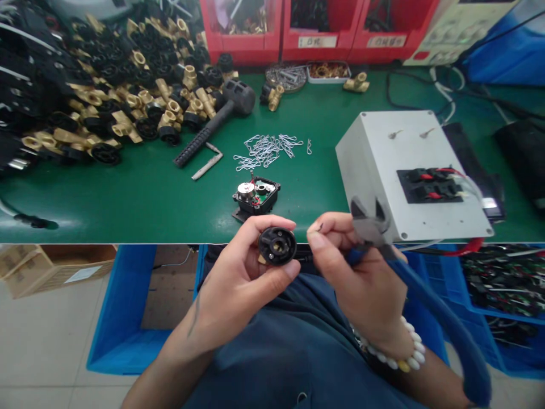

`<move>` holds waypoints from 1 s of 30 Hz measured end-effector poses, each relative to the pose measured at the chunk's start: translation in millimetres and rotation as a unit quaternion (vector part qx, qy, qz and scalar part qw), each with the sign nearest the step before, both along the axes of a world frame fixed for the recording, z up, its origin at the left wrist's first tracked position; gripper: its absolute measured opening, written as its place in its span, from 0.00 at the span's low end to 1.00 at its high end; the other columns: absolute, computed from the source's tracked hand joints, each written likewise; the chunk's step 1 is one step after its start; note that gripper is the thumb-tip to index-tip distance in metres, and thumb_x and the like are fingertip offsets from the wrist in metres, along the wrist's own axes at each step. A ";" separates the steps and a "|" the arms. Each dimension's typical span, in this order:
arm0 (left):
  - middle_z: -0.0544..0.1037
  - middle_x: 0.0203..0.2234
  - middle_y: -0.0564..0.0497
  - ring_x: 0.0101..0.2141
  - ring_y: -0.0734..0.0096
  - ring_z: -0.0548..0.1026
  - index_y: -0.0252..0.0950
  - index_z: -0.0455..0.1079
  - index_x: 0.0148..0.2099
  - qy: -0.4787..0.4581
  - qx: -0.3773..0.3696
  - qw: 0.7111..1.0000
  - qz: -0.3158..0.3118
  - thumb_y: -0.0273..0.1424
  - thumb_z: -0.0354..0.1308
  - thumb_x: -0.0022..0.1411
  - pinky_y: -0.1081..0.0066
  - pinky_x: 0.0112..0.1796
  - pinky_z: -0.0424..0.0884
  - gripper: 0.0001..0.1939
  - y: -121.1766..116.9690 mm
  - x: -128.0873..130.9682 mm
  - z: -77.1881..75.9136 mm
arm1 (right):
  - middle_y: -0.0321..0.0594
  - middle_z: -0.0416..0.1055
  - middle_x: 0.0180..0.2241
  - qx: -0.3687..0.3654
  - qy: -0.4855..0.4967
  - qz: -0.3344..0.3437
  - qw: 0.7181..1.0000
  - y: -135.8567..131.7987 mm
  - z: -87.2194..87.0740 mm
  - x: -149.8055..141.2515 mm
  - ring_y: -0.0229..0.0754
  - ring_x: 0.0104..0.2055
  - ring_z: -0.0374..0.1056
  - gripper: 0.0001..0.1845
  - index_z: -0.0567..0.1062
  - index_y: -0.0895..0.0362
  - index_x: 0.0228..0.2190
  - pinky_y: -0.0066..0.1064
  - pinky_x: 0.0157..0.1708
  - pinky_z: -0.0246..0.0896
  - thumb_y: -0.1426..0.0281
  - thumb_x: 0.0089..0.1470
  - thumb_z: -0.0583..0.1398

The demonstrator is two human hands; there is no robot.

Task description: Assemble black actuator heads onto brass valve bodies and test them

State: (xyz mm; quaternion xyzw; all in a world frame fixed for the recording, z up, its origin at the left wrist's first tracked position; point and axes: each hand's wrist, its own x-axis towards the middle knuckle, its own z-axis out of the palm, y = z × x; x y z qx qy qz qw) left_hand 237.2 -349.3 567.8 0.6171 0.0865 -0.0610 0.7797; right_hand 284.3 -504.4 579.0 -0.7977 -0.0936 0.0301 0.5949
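My left hand is closed around a round black plastic fitting, its open face turned up, with brass showing in the centre and at the lower edge. My right hand grips blue-handled cutting pliers, jaws pointing up and away. Between that hand's thumb and forefinger is a tiny dark sliver, too small to name. Just beyond the left hand, a small open black housing with a silver motor and a green circuit board sits on the green table.
A pile of brass valves fills the back left, beside a black mallet and a hex key. Wire clips lie mid-table. A grey box stands right, red bins behind. Blue crates are below.
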 end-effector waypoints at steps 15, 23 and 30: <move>0.77 0.40 0.55 0.25 0.84 0.69 0.52 0.72 0.53 -0.010 -0.124 0.992 -0.007 0.33 0.67 0.64 0.84 0.24 0.71 0.16 -0.7 1.7 -6.3 | 0.28 0.59 0.21 0.038 0.172 0.047 0.983 -8.5 -30.0 29.6 0.31 0.20 0.54 0.25 0.69 0.56 0.36 0.26 0.20 0.49 0.46 0.63 0.58; 0.77 0.45 0.54 0.34 0.80 0.75 0.51 0.72 0.57 -0.115 0.052 0.990 0.061 0.37 0.65 0.66 0.81 0.37 0.76 0.18 0.5 2.0 -10.1 | 0.30 0.65 0.16 0.120 0.167 0.167 0.964 -20.6 2.0 4.2 0.32 0.17 0.62 0.22 0.77 0.57 0.39 0.25 0.22 0.58 0.54 0.71 0.51; 0.77 0.43 0.53 0.41 0.74 0.79 0.48 0.67 0.60 -0.129 0.086 0.986 0.060 0.35 0.60 0.70 0.76 0.43 0.78 0.17 -2.9 -3.2 -4.8 | 0.31 0.66 0.18 0.176 0.263 0.213 0.924 -18.9 9.2 1.5 0.30 0.20 0.64 0.19 0.78 0.57 0.35 0.22 0.21 0.57 0.57 0.69 0.56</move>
